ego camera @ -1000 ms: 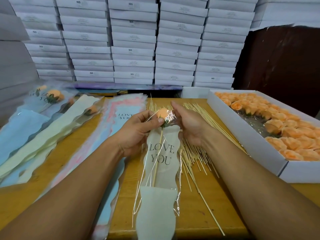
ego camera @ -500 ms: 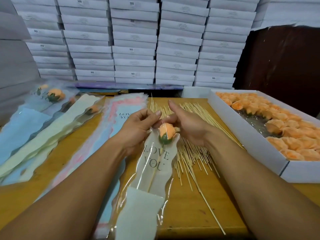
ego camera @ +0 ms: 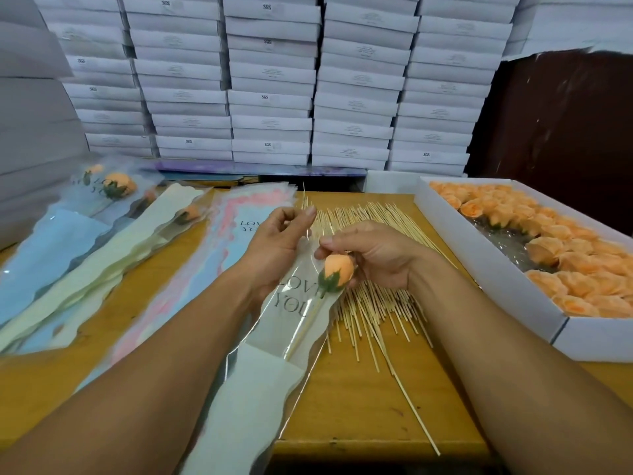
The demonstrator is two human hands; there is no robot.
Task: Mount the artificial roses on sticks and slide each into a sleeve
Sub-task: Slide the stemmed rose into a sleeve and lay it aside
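Note:
A peach rose (ego camera: pixel 337 269) with a green base sits on a thin wooden stick (ego camera: pixel 308 323), inside a clear sleeve (ego camera: pixel 260 389) printed LOVE YOU with a pale paper lower part. The sleeve lies slanted across the table, its bottom toward me. My right hand (ego camera: pixel 376 258) holds the rose head, thumb on top and fingers curled behind it. Just left of it, my left hand (ego camera: pixel 279 241) pinches the sleeve's clear top edge between thumb and forefinger.
Loose sticks (ego camera: pixel 373 303) are spread under my right hand. A white box (ego camera: pixel 486 269) of peach roses stands at the right. A pile of empty sleeves (ego camera: pixel 226 234) and finished sleeved roses (ego camera: pixel 118 186) lie at the left. Stacked white boxes (ego camera: pixel 270 97) wall the back.
The rose has slid down from the sleeve's mouth to just above the lettering. The sleeve has swung so its bottom points left. My hands have moved slightly apart.

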